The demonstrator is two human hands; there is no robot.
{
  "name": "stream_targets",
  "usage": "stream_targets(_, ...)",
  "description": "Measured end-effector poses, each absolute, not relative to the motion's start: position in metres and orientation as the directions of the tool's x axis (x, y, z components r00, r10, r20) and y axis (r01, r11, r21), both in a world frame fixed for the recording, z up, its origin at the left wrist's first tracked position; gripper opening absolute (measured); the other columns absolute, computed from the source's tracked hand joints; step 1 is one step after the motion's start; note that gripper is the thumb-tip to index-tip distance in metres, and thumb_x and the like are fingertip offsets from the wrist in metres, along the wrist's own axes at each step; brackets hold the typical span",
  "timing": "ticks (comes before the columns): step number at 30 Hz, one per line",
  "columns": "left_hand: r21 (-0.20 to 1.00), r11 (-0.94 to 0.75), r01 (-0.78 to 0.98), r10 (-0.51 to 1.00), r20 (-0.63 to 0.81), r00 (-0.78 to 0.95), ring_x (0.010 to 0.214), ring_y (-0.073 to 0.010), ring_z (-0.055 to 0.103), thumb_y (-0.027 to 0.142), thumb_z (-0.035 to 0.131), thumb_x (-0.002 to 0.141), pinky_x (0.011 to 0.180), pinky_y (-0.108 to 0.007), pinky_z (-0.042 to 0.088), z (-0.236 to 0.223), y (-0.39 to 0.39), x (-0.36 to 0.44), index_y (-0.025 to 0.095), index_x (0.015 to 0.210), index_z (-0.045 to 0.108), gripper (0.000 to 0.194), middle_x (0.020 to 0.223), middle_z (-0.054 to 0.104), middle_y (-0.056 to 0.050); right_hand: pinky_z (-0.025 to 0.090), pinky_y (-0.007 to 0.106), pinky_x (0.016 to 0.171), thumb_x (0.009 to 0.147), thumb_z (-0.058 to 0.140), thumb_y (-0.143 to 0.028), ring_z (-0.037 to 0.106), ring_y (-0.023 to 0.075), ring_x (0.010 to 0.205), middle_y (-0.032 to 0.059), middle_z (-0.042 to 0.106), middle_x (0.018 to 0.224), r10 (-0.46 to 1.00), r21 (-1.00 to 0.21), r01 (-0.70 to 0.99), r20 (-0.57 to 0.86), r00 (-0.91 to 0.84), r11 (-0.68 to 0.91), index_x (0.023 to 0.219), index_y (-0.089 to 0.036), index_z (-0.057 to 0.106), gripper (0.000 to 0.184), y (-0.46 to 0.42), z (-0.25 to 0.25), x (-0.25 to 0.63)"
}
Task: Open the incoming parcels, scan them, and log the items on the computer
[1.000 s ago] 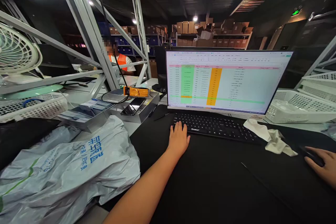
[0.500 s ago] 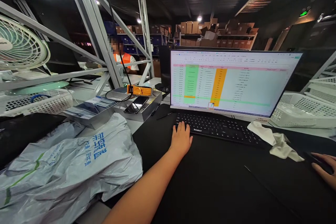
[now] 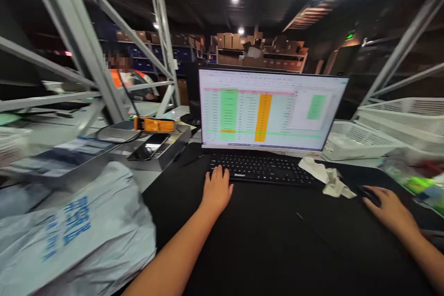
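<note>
My left hand [image 3: 217, 190] rests with its fingers stretched out on the lower left keys of a black keyboard [image 3: 263, 169]. At the right, my right hand [image 3: 390, 206] is wrapped over a black computer mouse [image 3: 370, 196] on the dark desk mat [image 3: 263, 240]. Behind the keyboard stands a monitor [image 3: 243, 113] with a spreadsheet that has green and orange columns; a smaller panel with a green block covers its right side. A crumpled whitish cloth or tissue [image 3: 328, 178] lies between the keyboard and the mouse.
On the left lies a grey-white plastic bag [image 3: 104, 226] with blue print. Behind it, metal trays [image 3: 166, 157] hold a phone [image 3: 149, 145] and an orange-yellow device [image 3: 154, 125]. White baskets [image 3: 357, 141] stand at the right. A person in an orange vest [image 3: 116, 78] is beyond the frame posts.
The view has turned to the right, so the right arm and more baskets show. A panel with a green block has appeared on the screen. Both hands keep their places.
</note>
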State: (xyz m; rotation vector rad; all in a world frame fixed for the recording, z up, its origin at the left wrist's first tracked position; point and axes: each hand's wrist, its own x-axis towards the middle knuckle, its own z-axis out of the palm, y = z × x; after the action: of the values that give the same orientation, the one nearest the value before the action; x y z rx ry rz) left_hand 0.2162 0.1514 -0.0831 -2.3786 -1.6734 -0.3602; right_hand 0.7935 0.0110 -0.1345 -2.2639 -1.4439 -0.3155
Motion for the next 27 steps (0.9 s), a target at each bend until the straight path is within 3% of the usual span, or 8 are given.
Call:
stream_targets(5, -0.082, -0.34, 0.937, 0.872, 0.346, 0.347, 0.142, -0.036, 0.045, 0.028, 0.047, 0.098, 0.116, -0.056, 0.036, -0.088, 0.158, 0.216, 0.008, 0.145, 0.05, 0.052, 0.154, 0.046, -0.024, 0.052, 0.042, 0.097, 0.083, 0.044, -0.054, 0.061, 0.0316, 0.115, 0.0148, 0.058, 0.127, 0.752, -0.232, 0.885, 0.467, 0.466, -0.404, 0.127, -0.019, 0.064, 0.06, 0.012, -0.129, 0.779)
stream_targets(11, -0.117, -0.333, 0.936, 0.87, 0.345, 0.353, 0.142, -0.0353, 0.045, 0.029, 0.047, 0.098, 0.116, -0.055, 0.038, -0.089, 0.158, 0.216, 0.008, 0.145, 0.051, 0.052, 0.153, 0.047, -0.024, 0.05, 0.045, 0.102, 0.084, 0.047, -0.05, 0.059, 0.0322, 0.116, 0.017, 0.06, 0.123, 0.717, -0.255, 0.876, 0.504, 0.482, -0.41, 0.125, -0.015, 0.063, 0.056, 0.018, -0.137, 0.791)
stream_targets(19, -0.129, -0.336, 0.933, 0.865, 0.349, 0.36, 0.142, -0.0354, 0.045, 0.026, 0.045, 0.099, 0.116, -0.054, 0.037, -0.087, 0.155, 0.217, 0.006, 0.145, 0.051, 0.051, 0.153, 0.047, -0.024, 0.048, 0.045, 0.103, 0.087, 0.047, -0.059, 0.056, 0.0327, 0.123, 0.018, 0.059, 0.127, 0.722, -0.266, 0.886, 0.514, 0.464, -0.38, 0.128, -0.014, 0.061, 0.062, 0.022, -0.141, 0.796)
stream_targets(27, -0.133, -0.334, 0.933, 0.864, 0.352, 0.36, 0.142, -0.0351, 0.045, 0.025, 0.044, 0.099, 0.116, -0.053, 0.038, -0.088, 0.154, 0.218, 0.006, 0.145, 0.051, 0.05, 0.153, 0.047, -0.024, 0.047, 0.047, 0.105, 0.086, 0.048, -0.044, 0.058, 0.0308, 0.12, 0.0162, 0.057, 0.13, 0.721, -0.233, 0.889, 0.52, 0.457, -0.395, 0.133, -0.017, 0.058, 0.055, 0.026, -0.148, 0.8)
